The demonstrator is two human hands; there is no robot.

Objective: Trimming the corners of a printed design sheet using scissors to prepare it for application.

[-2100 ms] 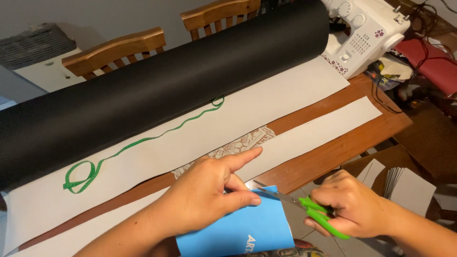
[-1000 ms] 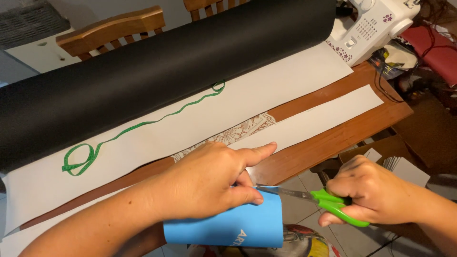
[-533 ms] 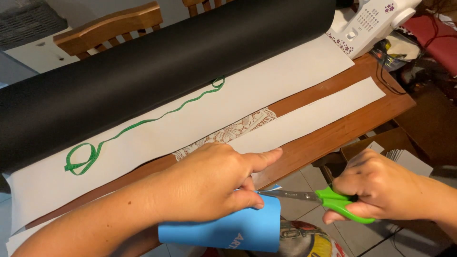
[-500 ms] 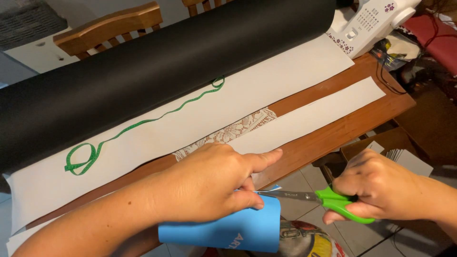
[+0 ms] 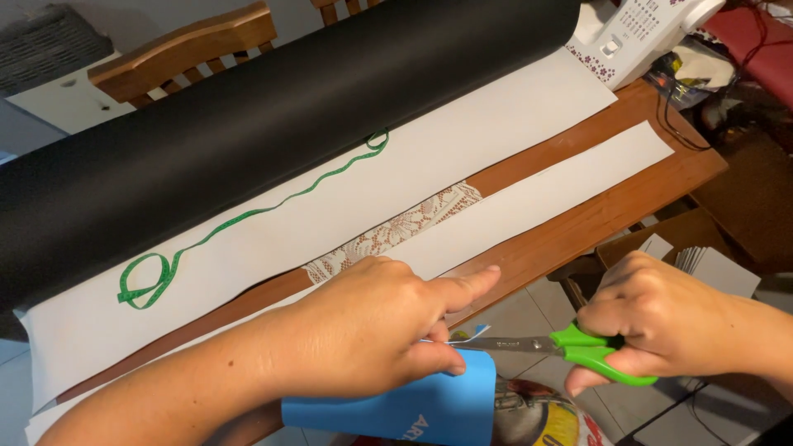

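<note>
The left hand [image 5: 372, 326] pinched the upper edge of a blue sheet [image 5: 413, 405], thumb and fingers [image 5: 471, 285] pressed together on it, the forefinger stretched out toward the right. The sheet hung off the near edge of the wooden tabletop [image 5: 595, 223], curved over on itself below the hand, so it was in the air rather than lying flat. The right hand [image 5: 661, 322] was closed through the green handles of a pair of scissors [image 5: 570, 351], fingers curled tight around them; the steel blades pointed left and met the top edge of the blue sheet just beside the left thumb, where a thin sliver curled up.

The sheet looked light and pliant, something like thin foam or card: it bent into a smooth curve without creasing, so it would likely flop and twist if held far from the cut. A grip close to the blades, as the left hand had, seemed the sound place to take it, keeping the edge taut.

On the tabletop behind lay two long white paper strips [image 5: 529, 206], a piece of lace [image 5: 396, 231] between them, a green measuring tape [image 5: 248, 219] and a large black roll [image 5: 273, 132]. A white sewing machine [image 5: 644, 33] stood at the far right corner.
</note>
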